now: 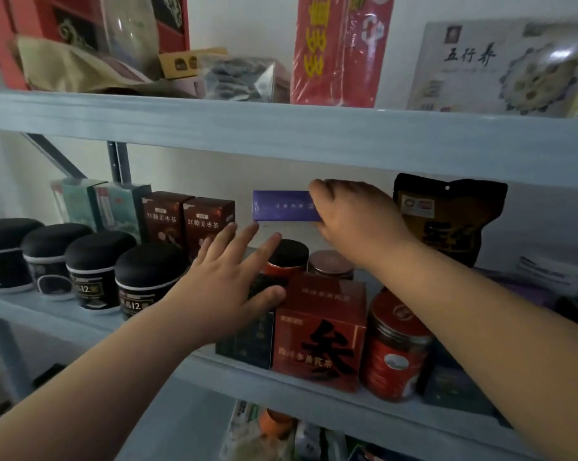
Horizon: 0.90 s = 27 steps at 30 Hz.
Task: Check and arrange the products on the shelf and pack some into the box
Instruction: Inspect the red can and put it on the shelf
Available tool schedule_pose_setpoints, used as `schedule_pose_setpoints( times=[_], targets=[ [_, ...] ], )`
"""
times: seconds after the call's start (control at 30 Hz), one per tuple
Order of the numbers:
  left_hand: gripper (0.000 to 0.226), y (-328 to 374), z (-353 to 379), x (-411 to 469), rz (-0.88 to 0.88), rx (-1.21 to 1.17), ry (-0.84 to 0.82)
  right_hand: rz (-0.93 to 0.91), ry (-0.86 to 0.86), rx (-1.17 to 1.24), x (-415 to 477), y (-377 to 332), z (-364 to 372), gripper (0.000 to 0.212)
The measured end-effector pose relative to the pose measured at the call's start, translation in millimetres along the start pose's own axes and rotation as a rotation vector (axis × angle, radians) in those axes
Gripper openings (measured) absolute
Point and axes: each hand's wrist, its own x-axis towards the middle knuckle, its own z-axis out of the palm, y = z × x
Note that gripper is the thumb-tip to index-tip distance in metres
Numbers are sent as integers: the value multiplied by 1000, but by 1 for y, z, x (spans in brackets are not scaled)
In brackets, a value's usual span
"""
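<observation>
My right hand (354,221) grips one end of a long purple box (282,206), held level in the air near the back of the middle shelf (81,322). Below the box, my left hand (227,277) reaches in with fingers spread and straight, holding nothing. It hovers over a dark box (247,341) at the shelf front. A red box with a large black character (319,331) stands just right of that hand. Behind it stand two round jars (289,256).
Several black-lidded tins (91,271) line the shelf's left side, with two dark red boxes (187,219) and green boxes (94,204) behind. A red jar (394,347) and a black pouch (447,217) stand at the right. The upper shelf (281,134) holds red packages and bags.
</observation>
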Motion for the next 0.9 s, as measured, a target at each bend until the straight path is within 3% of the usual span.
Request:
schedule_pose_setpoints(
  times=[0.23, 0.53, 0.77, 0.9],
  targets=[
    [76, -21, -14, 73, 115, -142, -180, 307, -405, 77, 42, 23, 54, 35],
    [66, -36, 4, 158, 211, -159, -367, 485, -876, 118, 41, 45, 113, 36],
    [78, -24, 19, 177, 258, -122, -457, 481, -826, 208, 31, 46, 119, 36],
    [87, -20, 29, 179, 226, -233, -528, 485, -844, 216, 30, 40, 128, 37]
  ],
)
